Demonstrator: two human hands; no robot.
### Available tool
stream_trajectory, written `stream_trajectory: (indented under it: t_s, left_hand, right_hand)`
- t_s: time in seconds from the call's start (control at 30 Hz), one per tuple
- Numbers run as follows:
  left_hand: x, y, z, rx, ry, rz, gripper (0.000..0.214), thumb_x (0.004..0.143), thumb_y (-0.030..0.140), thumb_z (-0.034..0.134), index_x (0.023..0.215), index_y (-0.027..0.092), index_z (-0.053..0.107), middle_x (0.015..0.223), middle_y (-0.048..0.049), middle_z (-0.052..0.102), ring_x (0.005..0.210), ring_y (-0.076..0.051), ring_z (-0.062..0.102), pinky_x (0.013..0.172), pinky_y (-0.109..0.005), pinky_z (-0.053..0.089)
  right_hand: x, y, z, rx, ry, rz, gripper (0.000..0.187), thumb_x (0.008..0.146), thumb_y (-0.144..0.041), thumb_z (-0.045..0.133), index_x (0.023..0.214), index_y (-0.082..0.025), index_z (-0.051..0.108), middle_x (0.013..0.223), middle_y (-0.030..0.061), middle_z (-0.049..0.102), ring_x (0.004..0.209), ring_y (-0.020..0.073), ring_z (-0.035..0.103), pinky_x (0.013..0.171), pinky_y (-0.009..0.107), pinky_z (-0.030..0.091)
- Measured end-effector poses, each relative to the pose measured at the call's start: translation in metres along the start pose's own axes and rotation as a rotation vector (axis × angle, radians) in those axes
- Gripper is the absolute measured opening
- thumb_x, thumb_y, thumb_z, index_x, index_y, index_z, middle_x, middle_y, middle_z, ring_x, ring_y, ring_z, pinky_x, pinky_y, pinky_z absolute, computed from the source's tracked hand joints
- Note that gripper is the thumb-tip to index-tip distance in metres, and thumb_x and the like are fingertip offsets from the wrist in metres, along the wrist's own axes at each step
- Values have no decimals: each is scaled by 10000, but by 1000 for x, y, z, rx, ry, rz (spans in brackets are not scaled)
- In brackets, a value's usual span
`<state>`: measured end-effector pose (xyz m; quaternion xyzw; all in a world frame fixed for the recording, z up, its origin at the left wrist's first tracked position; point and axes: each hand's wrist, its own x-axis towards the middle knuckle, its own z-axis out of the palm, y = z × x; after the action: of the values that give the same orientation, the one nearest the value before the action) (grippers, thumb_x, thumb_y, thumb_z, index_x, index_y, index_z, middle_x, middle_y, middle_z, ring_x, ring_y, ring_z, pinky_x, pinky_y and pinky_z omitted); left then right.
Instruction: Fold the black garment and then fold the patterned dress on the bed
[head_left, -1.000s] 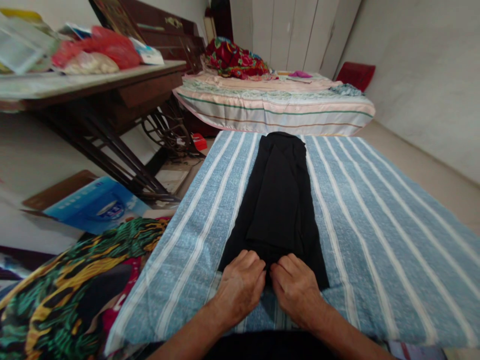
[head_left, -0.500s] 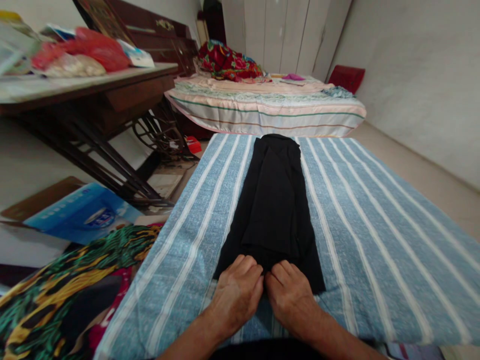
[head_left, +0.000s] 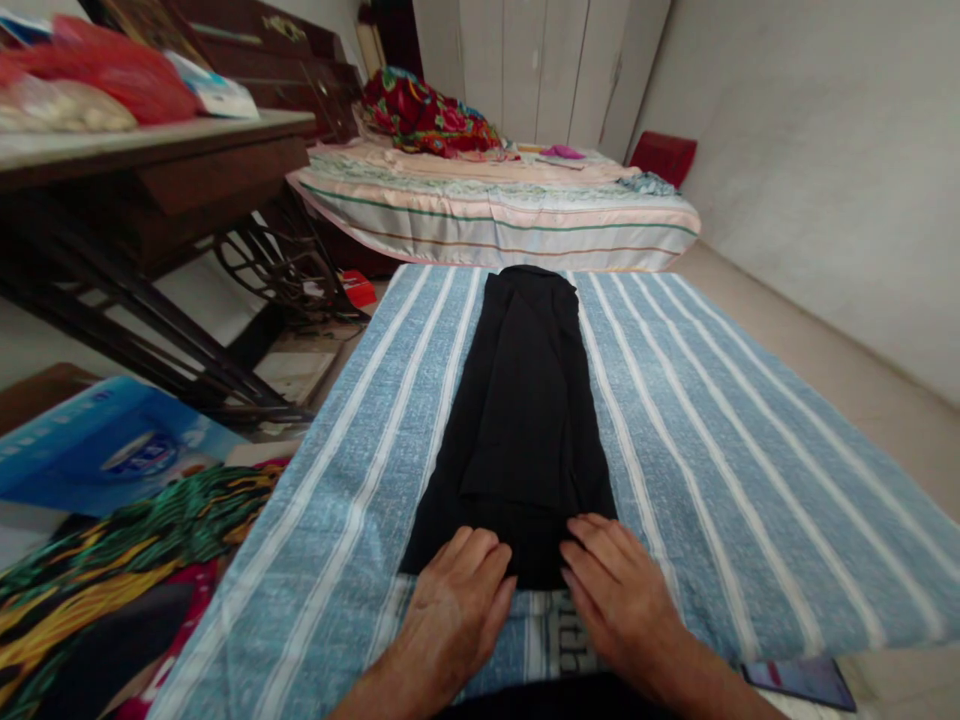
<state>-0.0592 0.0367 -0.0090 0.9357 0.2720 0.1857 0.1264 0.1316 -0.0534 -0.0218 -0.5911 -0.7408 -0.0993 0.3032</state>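
A long black folded garment (head_left: 521, 420) lies lengthwise on a blue-and-white striped cloth (head_left: 720, 480), with a narrower folded strip along its middle. My left hand (head_left: 457, 600) is at the left part of its near edge, fingers bent over the fabric and thumb close to the hem. At the right part of that edge, my right hand (head_left: 626, 600) has its fingers over the fabric, straighter than the left ones, with the thumb low at the hem. Both hands have hold of the garment; the fingertips are partly hidden. Between them the near edge shows, with dark printed letters on the striped cloth below.
A bed (head_left: 502, 215) with a red floral blanket (head_left: 431, 115) stands beyond. On the left is a sewing-machine table (head_left: 247, 135) carrying red plastic bags (head_left: 120, 75). Below it are a blue box (head_left: 135, 445) and patterned fabric (head_left: 150, 560). A dark flat device (head_left: 802, 680) lies at the lower right.
My hands have moved apart from the middle of the near edge towards its two corners, and the fingers have loosened from tight fists. The view has shifted slightly right.
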Motion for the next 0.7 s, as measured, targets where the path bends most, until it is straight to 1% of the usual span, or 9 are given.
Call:
stream_trajectory:
  t_s: [0.07,0.13,0.2,0.3,0.37,0.43,0.53,0.63,0.7]
  left_hand:
    - [1,0,1,4,7,1,116,831,133,474,902,180,551,868,-54,543,806,-193,509,709,-334,483]
    - [2,1,1,7,-2,-2,114,834,125,467,885,180,553,854,-51,541,800,-188,510,705,-327,482]
    - [4,3,1,10,-16,-9,121,841,112,452,843,181,552,820,-44,536,779,-181,508,695,-318,479]
    - [5,7,1,23,-33,-30,143,849,107,438,789,183,543,784,-35,526,751,-172,501,673,-306,471]
    - [5,8,1,39,-41,-38,141,847,106,440,792,184,544,786,-34,527,752,-174,499,668,-305,468]
    - [5,8,0,52,-43,-30,146,837,95,438,815,184,552,790,-36,532,758,-178,500,672,-310,470]
    - [3,5,0,62,-23,-24,175,819,73,419,823,179,558,789,-42,540,740,-182,494,662,-319,471]
    - [1,2,-2,35,1,-41,184,809,68,410,796,181,554,788,-40,541,721,-175,485,651,-313,467]
    - [0,2,-4,1,-16,-51,180,800,70,420,800,186,557,808,-39,543,744,-175,487,666,-310,467]
  right_hand:
    - [-8,10,-1,-103,-34,62,192,852,-174,492,976,-136,633,1068,144,618,1048,279,551,850,431,496]
    - [-16,16,-1,-153,-72,61,207,862,-209,488,981,-142,643,1095,147,618,1062,286,554,845,437,509]
    - [-20,17,-1,-175,-82,39,222,864,-207,480,997,-142,646,1119,150,615,1073,285,556,862,443,507]
    - [-18,9,-2,-173,-59,21,223,855,-201,489,1000,-150,650,1118,150,619,1074,283,562,888,458,493]
    - [-11,0,-1,-125,-45,-17,230,851,-191,487,1009,-156,650,1121,145,621,1089,274,556,911,457,480]
    - [-2,-10,4,-60,-44,-77,260,854,-170,466,1046,-154,641,1145,136,615,1123,264,536,933,440,467]
    - [9,-21,14,-16,-37,-151,337,857,-119,407,1129,-117,606,1196,137,597,1165,251,503,938,391,462]
    - [16,-27,23,2,-55,-150,383,854,-91,361,1170,-86,577,1195,148,598,1156,242,505,913,358,473]
    - [16,-28,26,31,-86,-124,393,852,-92,351,1180,-87,568,1168,151,609,1124,245,525,894,366,484]
